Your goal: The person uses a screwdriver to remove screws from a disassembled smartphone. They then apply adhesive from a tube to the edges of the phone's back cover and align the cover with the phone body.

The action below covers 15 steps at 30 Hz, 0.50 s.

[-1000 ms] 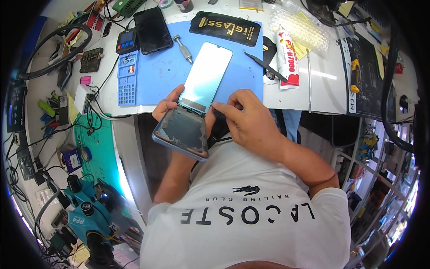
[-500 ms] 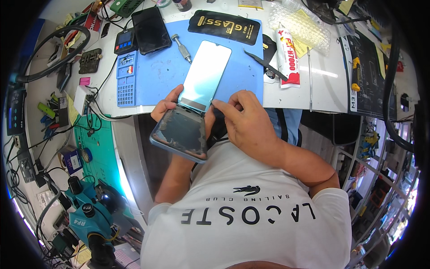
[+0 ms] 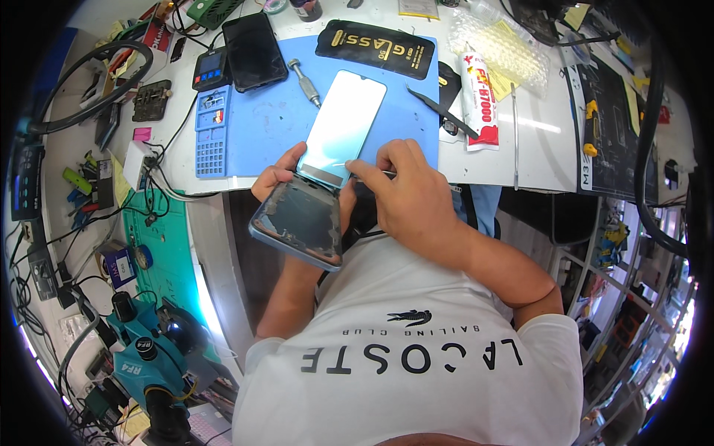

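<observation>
A phone lies opened in two parts in front of me. Its bright, reflective screen panel (image 3: 343,123) stretches over the blue mat, and the blue-edged phone body (image 3: 301,219), with patchy dark residue inside, hangs nearer to me. My left hand (image 3: 281,169) is closed around the phone from beneath, where the two parts meet. My right hand (image 3: 413,189) has its fingers curled, one fingertip on the lower right corner of the panel. A thin grey thing shows between its fingers, mostly hidden, and I cannot make out what it is.
On the blue mat (image 3: 260,141) lie a screwdriver (image 3: 305,83), black tweezers (image 3: 442,111) and a black glass packet (image 3: 378,49). Another dark phone (image 3: 253,52) rests at the far left, a glue tube (image 3: 480,100) at the right. A teal microscope (image 3: 152,349) stands lower left.
My right hand has shifted slightly left and away from me, its fingertip moving from the panel's edge onto its lower corner. My left hand still holds the phone almost unmoved.
</observation>
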Motion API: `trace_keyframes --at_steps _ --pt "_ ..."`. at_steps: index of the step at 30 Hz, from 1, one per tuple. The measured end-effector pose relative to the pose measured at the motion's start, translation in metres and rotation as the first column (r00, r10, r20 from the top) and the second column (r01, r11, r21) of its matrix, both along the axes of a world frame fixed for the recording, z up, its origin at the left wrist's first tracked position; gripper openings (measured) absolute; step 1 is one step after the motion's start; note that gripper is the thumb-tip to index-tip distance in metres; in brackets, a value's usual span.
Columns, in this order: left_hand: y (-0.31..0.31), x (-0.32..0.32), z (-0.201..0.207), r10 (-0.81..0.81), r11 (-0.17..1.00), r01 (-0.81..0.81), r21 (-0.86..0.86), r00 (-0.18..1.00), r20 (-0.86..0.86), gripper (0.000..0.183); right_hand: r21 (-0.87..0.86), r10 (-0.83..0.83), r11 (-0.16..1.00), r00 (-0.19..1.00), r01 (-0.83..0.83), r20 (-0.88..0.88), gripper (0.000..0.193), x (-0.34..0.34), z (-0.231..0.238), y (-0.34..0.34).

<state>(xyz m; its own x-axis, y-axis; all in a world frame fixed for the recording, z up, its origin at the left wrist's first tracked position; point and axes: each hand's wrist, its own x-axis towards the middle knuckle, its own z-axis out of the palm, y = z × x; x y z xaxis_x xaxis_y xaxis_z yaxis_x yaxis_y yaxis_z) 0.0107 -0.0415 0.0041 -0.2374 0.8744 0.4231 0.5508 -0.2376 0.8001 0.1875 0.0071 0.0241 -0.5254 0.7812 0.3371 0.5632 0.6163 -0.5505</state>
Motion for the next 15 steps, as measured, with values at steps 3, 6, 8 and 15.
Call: trace_keyframes --at_steps 3,6,8,15 --pt "0.000 0.000 0.001 0.000 1.000 0.001 0.020 1.000 -0.025 0.080 0.001 -0.029 1.000 0.999 0.029 -0.026 0.045 -0.002 0.006 0.008" --pt "-0.001 0.002 -0.001 -0.005 1.000 0.004 0.018 1.000 0.009 0.079 0.015 -0.054 0.998 0.996 0.055 -0.070 0.046 -0.004 0.009 0.020" --pt "0.000 0.003 -0.001 -0.007 0.999 0.007 0.036 1.000 0.012 0.078 0.033 -0.066 0.997 0.995 0.069 -0.078 0.046 -0.007 0.013 0.028" --pt "0.002 0.000 -0.002 -0.014 0.999 0.013 0.036 1.000 0.024 0.080 0.068 -0.117 0.990 0.984 0.127 -0.134 0.040 -0.013 0.018 0.051"
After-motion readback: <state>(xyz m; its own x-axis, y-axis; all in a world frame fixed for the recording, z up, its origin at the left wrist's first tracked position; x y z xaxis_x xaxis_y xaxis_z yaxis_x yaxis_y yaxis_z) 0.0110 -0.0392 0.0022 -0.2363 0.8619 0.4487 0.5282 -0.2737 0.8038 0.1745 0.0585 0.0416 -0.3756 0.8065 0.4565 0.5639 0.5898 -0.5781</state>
